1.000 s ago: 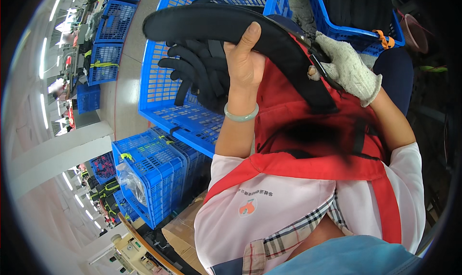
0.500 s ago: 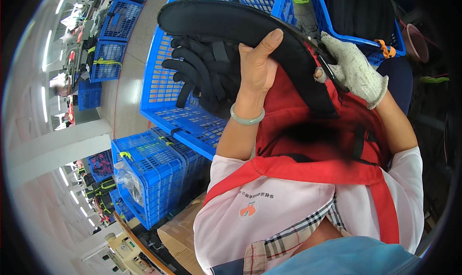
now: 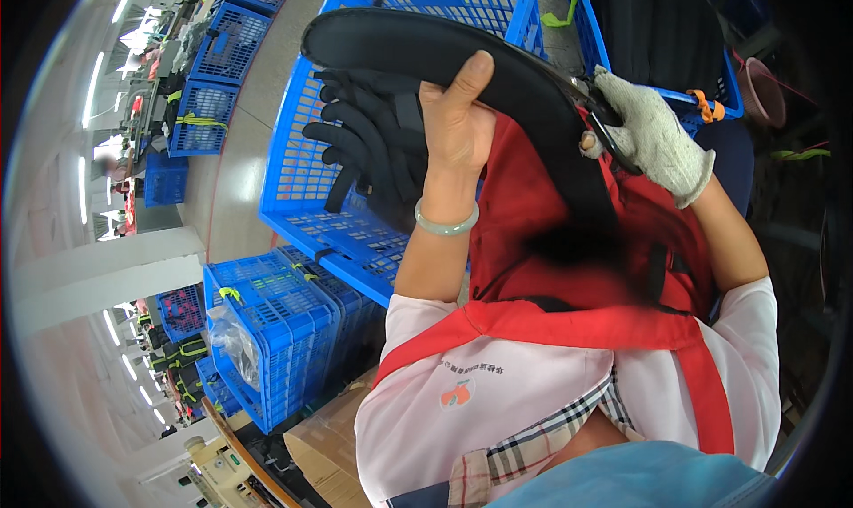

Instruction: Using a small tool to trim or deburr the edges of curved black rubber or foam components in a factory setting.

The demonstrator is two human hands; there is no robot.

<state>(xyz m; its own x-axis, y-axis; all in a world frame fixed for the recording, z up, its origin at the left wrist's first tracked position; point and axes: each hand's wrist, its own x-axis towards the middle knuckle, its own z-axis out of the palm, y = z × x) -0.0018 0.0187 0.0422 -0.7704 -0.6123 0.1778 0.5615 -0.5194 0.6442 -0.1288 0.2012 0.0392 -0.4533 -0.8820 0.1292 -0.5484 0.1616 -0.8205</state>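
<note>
A long, curved black padded strap (image 3: 400, 42) arches over my lap, its near end running down across the red apron (image 3: 524, 206). My left hand (image 3: 458, 117), bare with a pale bangle at the wrist, grips the strap near its middle, thumb on top and fingers partly behind it. In a white knit glove with a fingertip showing, my right hand (image 3: 653, 126) is closed round dark-handled scissors (image 3: 611, 139). The scissors lie along the strap's right edge; their blades are hard to make out there. A dark blur hides part of the apron.
Beyond my left hand, a blue plastic basket (image 3: 289, 175) holds several black padded straps (image 3: 369, 144). Another blue crate (image 3: 586, 37) with black pieces stands at the far right, beside a pink bin (image 3: 762, 91). Stacked blue crates (image 3: 284, 330) and a cardboard box (image 3: 329, 437) are at the left.
My left hand has shifted slightly left and toward me along with the strap. My right hand keeps nearly the same place at the strap's edge, still holding the scissors.
</note>
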